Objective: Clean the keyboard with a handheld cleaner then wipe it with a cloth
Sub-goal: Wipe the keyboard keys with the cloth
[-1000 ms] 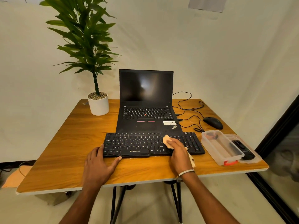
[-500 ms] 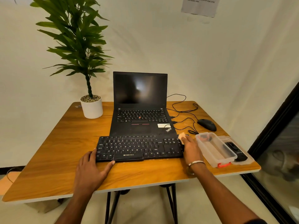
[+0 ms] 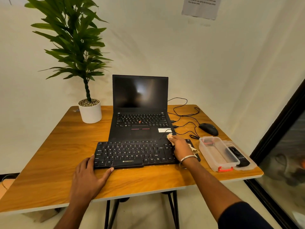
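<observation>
1. The black keyboard (image 3: pixel 135 153) lies flat near the front edge of the wooden table (image 3: pixel 49 162), its long side parallel to that edge, just in front of the open laptop (image 3: pixel 140 113).
2. The left hand (image 3: pixel 87 177) lies flat on the table at the keyboard's front left corner. Its fingers are straight and slightly spread, with the fingertips against the keyboard's left end and the thumb along its front edge.
3. The right hand (image 3: pixel 180 147) lies palm down on the right part of the keyboard, pressing a beige cloth (image 3: pixel 170 138) onto the keys. The fingers are together and lie over the cloth rather than curling round it.
4. A bit of the cloth shows beyond the fingertips at the keyboard's back edge, and another bit trails out by the wrist at the keyboard's right end.
5. A bracelet (image 3: pixel 188 158) sits on the right wrist.
6. Toward the right edge of the table stands a clear plastic box (image 3: pixel 217 154) with a red clasp, touching its lid (image 3: pixel 247 156), which lies just beside it.
7. A black handheld device (image 3: pixel 239 156) lies on that lid, well apart from both hands.
8. A black mouse (image 3: pixel 208 128) sits behind the box, its cable looping to the laptop's right side.
9. A potted plant (image 3: pixel 90 111) stands near the back left corner.
</observation>
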